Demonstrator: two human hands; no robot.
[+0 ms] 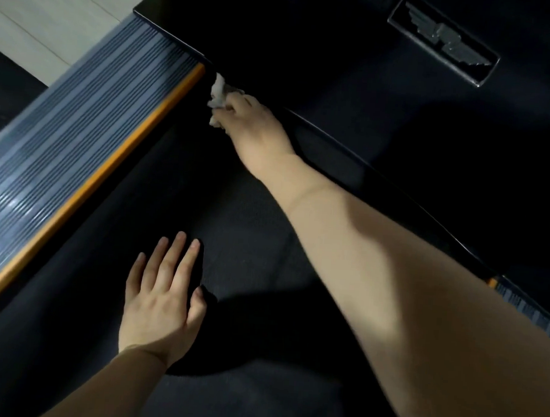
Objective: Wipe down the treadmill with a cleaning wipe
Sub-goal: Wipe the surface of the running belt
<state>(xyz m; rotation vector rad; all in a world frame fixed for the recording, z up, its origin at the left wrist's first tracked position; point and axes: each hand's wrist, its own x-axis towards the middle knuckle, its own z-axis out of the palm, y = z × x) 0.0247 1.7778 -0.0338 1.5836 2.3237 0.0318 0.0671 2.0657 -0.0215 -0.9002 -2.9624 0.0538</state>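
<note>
Item, cleaning wipe [216,96]: white, crumpled, soft and bunched; you have it pinched in the curled fingers of your right hand [246,122], pressed into the far left corner where the belt meets the motor hood. Item, treadmill belt [252,239]: dark, matte, finely textured; its long axis runs from near to far along the side rail, so the unwiped run seems to lie toward you and to the right of the wipe; your right hand is the nearer to it, already on the spot. Item, left hand [161,301]: released, fingers straight and spread, resting flat on the belt near you, well apart from the wipe. Item, side rail [64,150]: ribbed grey strip, glossy, edged by an orange stripe [115,169], left of the belt. Item, motor hood [356,68]: smooth black shell, far side, bearing a silver winged emblem [446,40]. Item, floor [51,4]: pale boards, far left.
</note>
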